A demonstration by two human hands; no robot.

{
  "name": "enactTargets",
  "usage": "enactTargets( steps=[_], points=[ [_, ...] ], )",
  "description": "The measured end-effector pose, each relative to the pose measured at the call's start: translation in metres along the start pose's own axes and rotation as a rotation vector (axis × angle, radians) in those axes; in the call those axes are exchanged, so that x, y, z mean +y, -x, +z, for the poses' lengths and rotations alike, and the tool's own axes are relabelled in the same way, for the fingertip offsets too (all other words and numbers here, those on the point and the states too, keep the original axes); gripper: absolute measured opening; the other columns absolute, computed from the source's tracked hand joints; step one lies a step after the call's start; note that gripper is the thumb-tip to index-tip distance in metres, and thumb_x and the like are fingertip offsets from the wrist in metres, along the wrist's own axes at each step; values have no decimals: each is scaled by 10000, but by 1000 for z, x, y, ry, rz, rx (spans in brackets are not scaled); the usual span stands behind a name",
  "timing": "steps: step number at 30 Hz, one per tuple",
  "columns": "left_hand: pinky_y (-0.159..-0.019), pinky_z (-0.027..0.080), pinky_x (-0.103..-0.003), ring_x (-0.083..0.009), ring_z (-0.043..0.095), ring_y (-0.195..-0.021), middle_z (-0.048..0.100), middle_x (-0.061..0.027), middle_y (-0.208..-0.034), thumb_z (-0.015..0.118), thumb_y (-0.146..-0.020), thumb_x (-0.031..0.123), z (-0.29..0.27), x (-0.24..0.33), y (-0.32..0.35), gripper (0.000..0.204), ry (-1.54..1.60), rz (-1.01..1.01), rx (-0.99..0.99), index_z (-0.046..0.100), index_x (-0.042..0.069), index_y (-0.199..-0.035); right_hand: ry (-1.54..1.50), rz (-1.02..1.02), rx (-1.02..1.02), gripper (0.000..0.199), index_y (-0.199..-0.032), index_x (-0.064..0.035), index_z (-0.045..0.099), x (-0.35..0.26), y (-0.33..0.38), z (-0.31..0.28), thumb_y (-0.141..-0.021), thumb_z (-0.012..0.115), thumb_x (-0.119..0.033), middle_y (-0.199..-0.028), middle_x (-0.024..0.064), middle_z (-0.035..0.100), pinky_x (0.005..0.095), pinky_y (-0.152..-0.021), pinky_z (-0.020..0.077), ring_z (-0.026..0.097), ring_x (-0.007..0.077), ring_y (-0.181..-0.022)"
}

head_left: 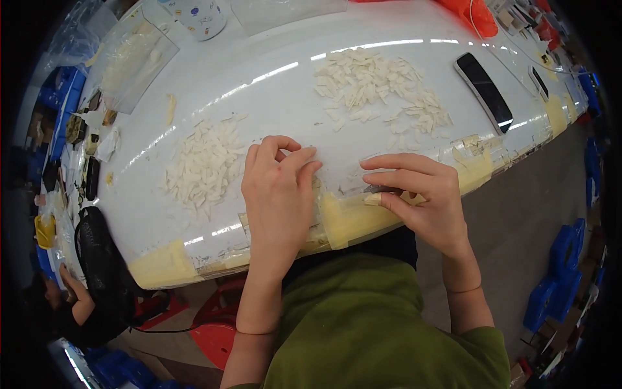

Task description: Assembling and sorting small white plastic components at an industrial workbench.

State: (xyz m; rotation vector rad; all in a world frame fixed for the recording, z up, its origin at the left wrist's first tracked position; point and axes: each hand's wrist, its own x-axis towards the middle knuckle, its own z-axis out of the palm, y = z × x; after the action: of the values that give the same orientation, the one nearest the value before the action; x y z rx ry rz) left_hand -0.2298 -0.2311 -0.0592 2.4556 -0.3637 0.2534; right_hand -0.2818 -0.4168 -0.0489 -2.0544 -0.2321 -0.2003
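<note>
Close to the table's near edge, my left hand [277, 185] is closed, with thumb and fingertips drawn together. Whatever is between them, if anything, is too small to make out. My right hand [421, 194] pinches a small, thin, dark piece [374, 188] whose kind I cannot tell. Pale yellow tape [372, 200] appears to wrap the tip of its thumb. Left of my left hand lies a pile of small flat cream-white slivers [204, 162]. A second, wider-spread pile of similar slivers [363, 81] lies beyond my hands, to the right.
The glossy white table [272, 97] has yellow tape [353, 217] along its near edge. A dark-screened phone [484, 91] lies at right. Clear plastic sheets [139, 65] and a patterned cylinder [201, 18] stand far left. Beside the table's left end are a black bag [97, 259] and another person's arm [79, 299].
</note>
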Motion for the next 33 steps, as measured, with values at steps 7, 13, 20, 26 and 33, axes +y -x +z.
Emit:
enactTargets(
  steps=[7,13,20,26,33],
  points=[
    [-724,477,-247,-168,600,-797,664,-56,-861,688,-774,-1,-4,-1,5,136,426,-29,-54,695,5,-909,-11,-69,36,337,-949,-49,727,-2,4,-2,-638,691,74,-1037,20,704,230,-584,457,548,125,-660],
    [-713,503,-227,-158,628,-738,685,-101,-820,657,-820,-43,-10,4,11,94,1416,-426,-418,685,-35,-909,-78,-259,16,327,-933,-38,736,-14,2,-7,-622,702,57,-1024,62,703,222,-570,433,528,113,-658],
    [-721,516,-221,-157,648,-746,695,-125,-843,661,-800,-78,-5,10,18,143,1715,-601,-503,686,-50,-938,-78,-204,141,301,-923,-29,746,-18,10,-8,-624,745,-2,-925,96,686,221,-557,402,500,118,-641],
    [-737,515,-221,-156,651,-762,694,-124,-836,667,-792,-85,-3,11,23,142,1730,-605,-541,692,-43,-925,11,-162,119,298,-924,-39,753,-23,13,-11,-627,777,-48,-850,71,654,225,-542,391,494,119,-640],
    [-732,502,-207,-145,634,-766,694,-118,-865,681,-764,-106,-2,10,26,159,1771,-527,-563,698,-33,-905,98,-243,145,297,-927,-52,758,-22,12,-11,-634,787,-92,-818,59,633,219,-531,384,490,120,-630]
  ],
)
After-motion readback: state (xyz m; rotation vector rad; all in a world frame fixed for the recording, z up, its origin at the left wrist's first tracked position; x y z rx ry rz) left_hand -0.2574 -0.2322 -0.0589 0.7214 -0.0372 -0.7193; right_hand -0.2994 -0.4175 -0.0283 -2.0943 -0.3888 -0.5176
